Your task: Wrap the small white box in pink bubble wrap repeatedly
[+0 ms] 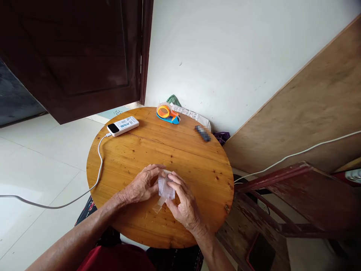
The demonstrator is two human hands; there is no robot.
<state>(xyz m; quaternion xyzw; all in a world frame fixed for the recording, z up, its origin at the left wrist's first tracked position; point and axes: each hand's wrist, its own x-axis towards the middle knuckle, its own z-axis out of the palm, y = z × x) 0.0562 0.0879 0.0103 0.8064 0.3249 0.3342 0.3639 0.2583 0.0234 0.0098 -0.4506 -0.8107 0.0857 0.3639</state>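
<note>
Between my two hands, above the near half of the round wooden table [126,158], is a small pale, translucent wrapped packet [166,190]. A strip of clear tape [159,204] hangs off its lower edge. My left hand [145,182] grips the packet's left side, with thumb and fingers curled against it. My right hand [182,197] lies over its right side, fingers on the upper part and thumb at the lower edge. What is inside the packet I cannot make out.
An orange and blue tape dispenser [168,113] stands at the table's far edge. A white power bank [123,126] with a white cable [98,169] lies far left. A blurred dark object [203,133] is far right. A wooden chair [282,199] stands at right.
</note>
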